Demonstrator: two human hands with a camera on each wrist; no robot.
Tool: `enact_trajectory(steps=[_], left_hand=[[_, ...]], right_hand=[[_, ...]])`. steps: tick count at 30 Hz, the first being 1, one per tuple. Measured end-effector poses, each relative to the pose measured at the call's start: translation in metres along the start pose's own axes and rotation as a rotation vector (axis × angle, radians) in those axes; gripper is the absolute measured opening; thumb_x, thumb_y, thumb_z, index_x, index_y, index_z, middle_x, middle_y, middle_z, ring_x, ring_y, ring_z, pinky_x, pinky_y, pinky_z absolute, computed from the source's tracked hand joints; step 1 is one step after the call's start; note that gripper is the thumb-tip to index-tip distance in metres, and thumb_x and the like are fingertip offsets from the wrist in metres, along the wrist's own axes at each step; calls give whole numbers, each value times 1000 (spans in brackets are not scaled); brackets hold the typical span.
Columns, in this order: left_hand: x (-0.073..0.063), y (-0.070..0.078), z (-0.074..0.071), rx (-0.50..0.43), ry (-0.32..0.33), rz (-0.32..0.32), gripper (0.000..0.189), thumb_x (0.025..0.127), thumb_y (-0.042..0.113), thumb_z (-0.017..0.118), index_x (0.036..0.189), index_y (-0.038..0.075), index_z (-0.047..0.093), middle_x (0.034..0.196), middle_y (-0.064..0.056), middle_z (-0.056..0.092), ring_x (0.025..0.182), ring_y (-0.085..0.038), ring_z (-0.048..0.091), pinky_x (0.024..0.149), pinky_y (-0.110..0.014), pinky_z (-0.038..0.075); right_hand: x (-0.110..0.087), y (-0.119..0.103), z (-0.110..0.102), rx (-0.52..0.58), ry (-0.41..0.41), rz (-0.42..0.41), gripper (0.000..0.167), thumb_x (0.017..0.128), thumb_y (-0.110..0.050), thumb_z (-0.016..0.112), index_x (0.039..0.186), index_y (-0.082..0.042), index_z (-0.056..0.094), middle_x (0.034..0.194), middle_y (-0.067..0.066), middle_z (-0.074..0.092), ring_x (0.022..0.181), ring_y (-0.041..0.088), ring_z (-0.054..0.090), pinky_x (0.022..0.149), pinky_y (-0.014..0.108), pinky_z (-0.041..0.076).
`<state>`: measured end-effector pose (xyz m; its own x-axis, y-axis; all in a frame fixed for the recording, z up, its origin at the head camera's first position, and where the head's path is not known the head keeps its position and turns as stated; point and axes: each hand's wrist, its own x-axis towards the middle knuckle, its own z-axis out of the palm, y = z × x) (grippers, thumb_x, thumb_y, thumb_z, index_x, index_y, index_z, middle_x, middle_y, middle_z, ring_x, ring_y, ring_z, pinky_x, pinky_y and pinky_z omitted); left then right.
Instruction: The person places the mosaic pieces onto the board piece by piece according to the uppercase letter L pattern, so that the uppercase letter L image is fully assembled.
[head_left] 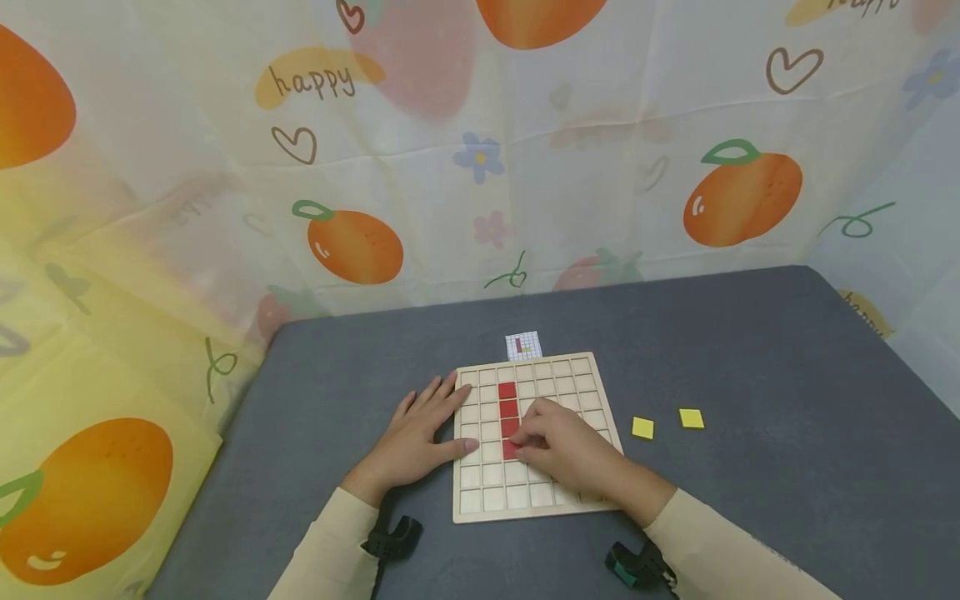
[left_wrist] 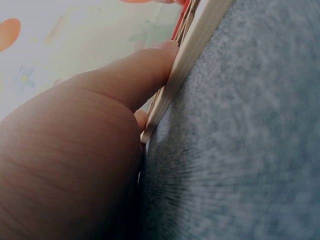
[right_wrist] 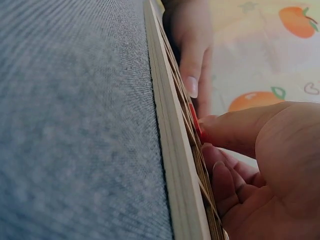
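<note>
A wooden grid board lies flat on the table. One of its columns holds several red square tiles in a row. My right hand reaches in from the right and pinches the nearest red tile at its cell, thumb and forefinger at its right edge. In the right wrist view, the thumb tip meets the red tile just above the board's side. Spread over the board's left edge, my left hand rests with straight fingers; its thumb lies on the rim in the left wrist view.
Two yellow square tiles lie on the dark grey table to the right of the board. Touching the board's far edge is a small card printed with a coloured grid pattern. A fruit-printed curtain hangs behind the table.
</note>
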<state>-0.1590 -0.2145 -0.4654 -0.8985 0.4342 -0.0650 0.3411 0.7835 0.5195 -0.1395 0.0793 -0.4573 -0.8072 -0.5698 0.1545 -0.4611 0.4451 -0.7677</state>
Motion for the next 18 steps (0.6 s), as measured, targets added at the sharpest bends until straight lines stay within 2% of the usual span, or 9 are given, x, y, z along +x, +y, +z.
enact_trajectory(steps=[4, 9, 13, 18], left_hand=[[0, -1, 0, 3, 2, 0, 92, 100, 65, 69, 174, 24, 34, 180, 4, 12, 166, -24, 4, 127, -62, -3], [0, -1, 0, 5, 3, -5, 92, 100, 65, 69, 174, 23, 34, 180, 4, 12, 166, -25, 4, 127, -62, -3], [0, -1, 1, 5, 3, -11, 93, 99, 67, 69, 173, 23, 34, 180, 4, 12, 166, -25, 4, 127, -63, -4], [0, 1, 0, 2, 0, -14, 93, 99, 67, 69, 173, 24, 34, 180, 4, 13, 166, -26, 4, 127, -63, -4]], right_hand=[[-1, 0, -2, 30, -15, -13, 10, 101, -9, 78, 108, -13, 85, 100, -9, 59, 86, 10, 57, 75, 32, 52], [-2, 1, -4, 107, -39, 5, 12, 105, -17, 75, 115, -17, 82, 108, -8, 67, 93, 11, 63, 84, 35, 55], [-2, 1, -9, 198, -38, 19, 20, 108, -24, 74, 124, -14, 79, 118, -4, 72, 100, 14, 67, 89, 38, 57], [-4, 3, -20, 288, -16, 32, 30, 111, -30, 69, 133, -10, 76, 122, -1, 73, 105, 21, 67, 91, 43, 56]])
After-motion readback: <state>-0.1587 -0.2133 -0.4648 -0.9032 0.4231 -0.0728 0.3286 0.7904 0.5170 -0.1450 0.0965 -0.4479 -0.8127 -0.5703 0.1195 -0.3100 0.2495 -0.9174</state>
